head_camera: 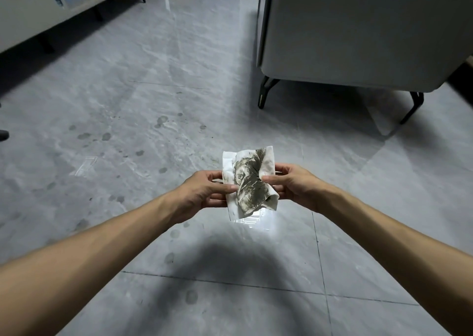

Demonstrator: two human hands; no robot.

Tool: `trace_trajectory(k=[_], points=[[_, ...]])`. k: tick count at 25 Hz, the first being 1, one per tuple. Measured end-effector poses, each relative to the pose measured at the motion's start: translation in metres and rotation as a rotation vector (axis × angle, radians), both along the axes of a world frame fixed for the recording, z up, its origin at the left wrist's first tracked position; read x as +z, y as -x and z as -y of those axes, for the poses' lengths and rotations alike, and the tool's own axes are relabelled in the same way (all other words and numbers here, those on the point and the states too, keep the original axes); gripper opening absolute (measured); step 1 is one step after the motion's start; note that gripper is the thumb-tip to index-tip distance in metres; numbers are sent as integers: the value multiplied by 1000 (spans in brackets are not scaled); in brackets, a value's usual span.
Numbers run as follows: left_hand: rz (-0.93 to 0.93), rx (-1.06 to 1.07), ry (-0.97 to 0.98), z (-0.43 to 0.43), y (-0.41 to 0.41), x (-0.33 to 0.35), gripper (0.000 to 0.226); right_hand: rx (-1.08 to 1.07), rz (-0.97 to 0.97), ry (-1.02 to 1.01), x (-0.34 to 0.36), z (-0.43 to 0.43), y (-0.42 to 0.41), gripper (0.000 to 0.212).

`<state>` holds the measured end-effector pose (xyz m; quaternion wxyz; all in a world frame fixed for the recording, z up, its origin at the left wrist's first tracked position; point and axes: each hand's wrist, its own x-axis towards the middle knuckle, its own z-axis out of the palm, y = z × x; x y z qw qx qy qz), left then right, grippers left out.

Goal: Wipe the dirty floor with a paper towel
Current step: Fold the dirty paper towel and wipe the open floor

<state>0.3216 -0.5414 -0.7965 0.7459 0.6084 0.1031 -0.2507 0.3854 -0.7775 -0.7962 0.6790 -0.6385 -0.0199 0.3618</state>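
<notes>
both hands pinch the soiled paper towel (249,182) at its side edges — left hand (202,192), right hand (294,184) — held above the floor (153,92); most remaining smudges (106,136) lie to the left.

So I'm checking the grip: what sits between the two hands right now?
In the head view, a crumpled white paper towel, smeared dark grey-green, spans the gap; the left hand pinches one edge, the right hand the other.

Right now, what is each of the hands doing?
Left hand: pinches the dirty paper towel at its left edge.
Right hand: pinches its right edge.
</notes>
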Motion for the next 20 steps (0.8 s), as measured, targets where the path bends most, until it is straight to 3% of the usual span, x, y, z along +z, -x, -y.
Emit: trace_trajectory(k=[8,12,14,18,20], points=[[6,74,-8,2,-3,-4,30,54,105,22,-3,2,3,25],[4,64,-37,2,-5,-2,33,99,121,-38,1,13,1,30],[-39,-6,54,0,-4,1,41,69,161,-35,2,14,4,26],[-188,-329,421,-19,-5,6,59,67,309,10,7,14,10,19],[-240,-366,348,-21,-7,5,67,120,401,69,11,11,11,20]])
